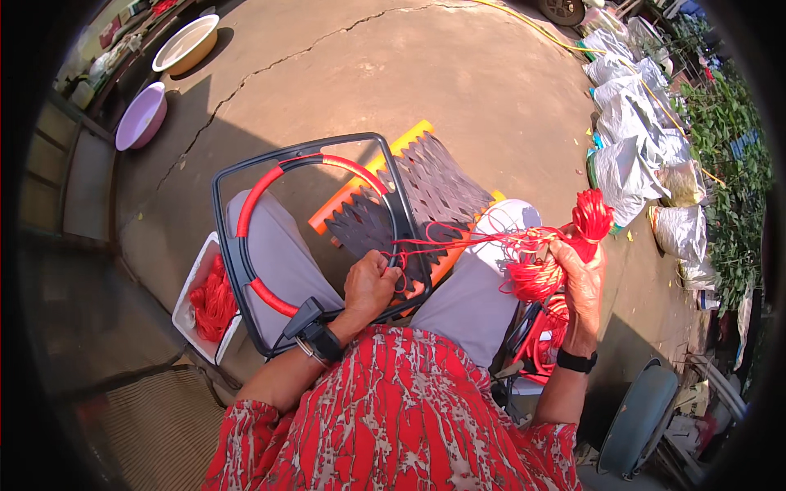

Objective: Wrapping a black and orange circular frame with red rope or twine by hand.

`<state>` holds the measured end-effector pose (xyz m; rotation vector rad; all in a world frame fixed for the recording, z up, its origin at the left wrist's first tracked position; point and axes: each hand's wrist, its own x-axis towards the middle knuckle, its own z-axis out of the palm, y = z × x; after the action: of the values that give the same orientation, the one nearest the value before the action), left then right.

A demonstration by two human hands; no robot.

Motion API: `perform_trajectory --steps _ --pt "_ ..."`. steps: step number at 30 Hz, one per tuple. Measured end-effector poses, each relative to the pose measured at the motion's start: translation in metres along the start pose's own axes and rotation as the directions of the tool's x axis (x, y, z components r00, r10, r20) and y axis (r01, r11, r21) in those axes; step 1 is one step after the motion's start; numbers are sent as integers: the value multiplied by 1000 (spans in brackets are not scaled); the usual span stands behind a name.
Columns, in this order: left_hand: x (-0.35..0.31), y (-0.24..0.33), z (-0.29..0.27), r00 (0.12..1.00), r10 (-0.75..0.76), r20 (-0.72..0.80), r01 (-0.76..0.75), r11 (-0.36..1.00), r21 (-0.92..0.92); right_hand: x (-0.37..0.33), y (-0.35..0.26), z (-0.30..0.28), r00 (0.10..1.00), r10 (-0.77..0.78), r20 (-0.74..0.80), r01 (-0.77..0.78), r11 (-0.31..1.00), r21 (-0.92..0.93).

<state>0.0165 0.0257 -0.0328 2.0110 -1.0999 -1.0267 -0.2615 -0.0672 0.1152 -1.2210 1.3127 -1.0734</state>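
A black frame [219, 214] with rounded corners and a ring inside it rests across my lap. Red cord [255, 196] is wound tightly round parts of the ring, and bare black stretches show between. At the frame's lower right, my left hand [370, 286] is closed in a pinch on a strand of red cord. Several loose strands [446, 239] run from there to the right. My right hand [578, 274] grips a bundle of red cord [591, 219], whose looser loops hang beside the fingers over my right knee.
Between my knees lies an orange and yellow frame [340, 209] with grey slotted webbing. A white box [184, 307] of red cord stands left; more red cord [547, 344] lies under my right forearm. Basins [141, 117] sit far left, white sacks [626, 176] line the right.
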Motion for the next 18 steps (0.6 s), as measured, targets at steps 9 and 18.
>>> perform_trajectory --steps 9,18 --pt "9 -3 2 999 -49 -25 45 990 -134 -32 15 -176 894 -66 -444 -55 966 -254" --pt "6 8 0 1000 4 -23 -8 987 -164 -28 13 -9 997 64 -33 -66 997 -46"
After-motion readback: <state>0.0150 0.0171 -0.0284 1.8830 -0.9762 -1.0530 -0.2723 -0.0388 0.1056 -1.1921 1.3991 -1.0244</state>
